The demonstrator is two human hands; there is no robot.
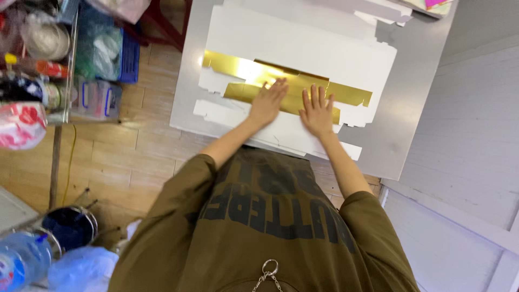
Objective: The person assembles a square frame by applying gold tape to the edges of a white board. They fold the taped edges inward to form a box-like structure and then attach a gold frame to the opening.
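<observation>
Head camera, looking down: I have both palms spread flat on a folded gold foil card sheet [292,92] that lies on a larger white die-cut cardboard blank [303,51], itself resting on a grey table [411,124]. My left hand [267,103] presses the near-left part of the gold sheet, fingers splayed wide and gripping nothing; my right hand [317,112] lies just beside it, fingers also open and flat, holding nothing. The gold sheet sits mid-table, slightly angled, with its far flap catching a bright glare.

By my reading, the step in hand is flattening or creasing the gold piece against the white blank. The next move likely calls for even downward pressure and a steady slide along the fold, so the sheet does not skew.

To the left, over the wooden floor [124,157], a wire rack [67,65] carries clear plastic-wrapped bundles, a blue crate [128,57] and a clear tub with blue handles [96,98]. A red-and-white wrapped package [20,125] sits at the rack's near end. Bottom left, a clear water bottle with a blue label [19,265] lies beside a dark blue round can [69,227].
</observation>
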